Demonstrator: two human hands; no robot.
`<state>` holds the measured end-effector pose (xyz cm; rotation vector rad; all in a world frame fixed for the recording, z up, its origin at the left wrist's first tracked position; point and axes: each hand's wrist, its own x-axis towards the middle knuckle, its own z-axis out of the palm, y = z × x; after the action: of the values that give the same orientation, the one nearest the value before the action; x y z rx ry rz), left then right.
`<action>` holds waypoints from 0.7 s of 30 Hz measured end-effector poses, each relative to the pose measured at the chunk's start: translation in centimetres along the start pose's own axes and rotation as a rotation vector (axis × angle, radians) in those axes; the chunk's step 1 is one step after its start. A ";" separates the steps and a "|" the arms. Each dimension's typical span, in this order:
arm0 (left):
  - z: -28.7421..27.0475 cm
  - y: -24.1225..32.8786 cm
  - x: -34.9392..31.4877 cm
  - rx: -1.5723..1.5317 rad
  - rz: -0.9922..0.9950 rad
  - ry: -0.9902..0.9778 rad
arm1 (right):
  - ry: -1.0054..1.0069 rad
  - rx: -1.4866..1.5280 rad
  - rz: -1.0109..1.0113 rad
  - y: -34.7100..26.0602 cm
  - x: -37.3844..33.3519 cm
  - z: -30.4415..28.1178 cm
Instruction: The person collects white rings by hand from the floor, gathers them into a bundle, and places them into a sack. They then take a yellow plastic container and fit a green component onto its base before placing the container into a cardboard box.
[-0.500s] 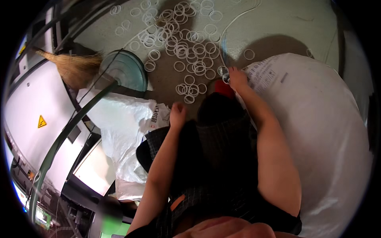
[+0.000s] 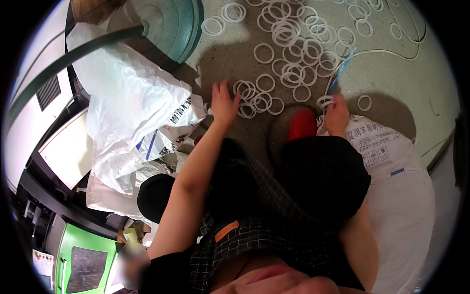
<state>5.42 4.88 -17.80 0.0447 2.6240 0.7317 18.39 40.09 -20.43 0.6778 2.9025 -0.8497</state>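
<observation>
My left hand [image 2: 225, 105] reaches down with its fingers apart, right beside a small cluster of white rings [image 2: 253, 104] on the floor. Its index finger comes close to the nearest ring; whether it touches, I cannot tell. Between the fingers of my right hand [image 2: 338, 115] are a few white rings [image 2: 325, 101], held just above the floor near my red shoe [image 2: 303, 125]. Many more thin white rings [image 2: 285, 36] lie loose and overlapping farther off. One single ring [image 2: 364, 103] rests on its own to the right of my right hand.
A full white sack [image 2: 399, 201] stands at my right. Crumpled white plastic bags [image 2: 125, 85] fill the left side. Beyond them are a round greenish base [image 2: 183, 32] with a curved pole and a broom [image 2: 90, 11]. A pale cord [image 2: 391, 58] and a blue strip [image 2: 343, 70] cross the floor.
My view has shifted, bringing the rings closer. My left hand has gone from curled to spread fingers and has come up to the small cluster. My right hand stays near the red shoe.
</observation>
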 end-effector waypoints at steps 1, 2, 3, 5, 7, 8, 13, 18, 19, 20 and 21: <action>0.3 -0.1 0.5 0.039 0.050 0.010 | 0.233 -0.010 -0.065 0.6 0.8 0.3; 0.5 -0.2 0.7 0.068 0.114 0.016 | 0.251 0.017 0.038 1.7 1.9 -0.3; 0.0 -1.3 0.2 0.112 0.169 0.020 | 0.256 0.055 0.147 1.8 2.8 -1.0; -0.8 -3.8 -0.2 0.102 0.212 0.021 | 0.378 0.120 0.255 1.0 5.2 -2.9; 0.0 -5.0 1.8 -0.032 0.195 0.048 | 0.445 -0.242 0.154 7.3 7.6 -5.3; 0.0 -5.2 1.9 -0.186 0.068 -0.068 | 0.368 -0.302 0.337 7.9 7.1 -5.8; -0.4 -4.4 1.0 -0.438 0.046 -0.361 | 0.039 -0.515 0.734 8.8 7.4 -3.8; 0.7 -2.2 0.3 -0.026 0.245 -0.202 | -0.164 -0.502 0.598 8.5 8.5 -4.7; 0.6 -1.9 0.6 0.010 0.255 -0.195 | -0.170 -0.490 0.570 8.7 8.5 -4.9; 0.1 -1.9 0.5 0.046 0.258 -0.197 | -0.188 -0.481 0.545 8.9 8.0 -5.0; -0.2 -2.1 0.3 0.082 0.267 -0.199 | -0.036 -0.436 0.550 8.5 7.8 -4.9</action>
<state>5.20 3.04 -18.78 0.4754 2.4800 0.6662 15.32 52.15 -21.78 1.2824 2.5135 -0.1595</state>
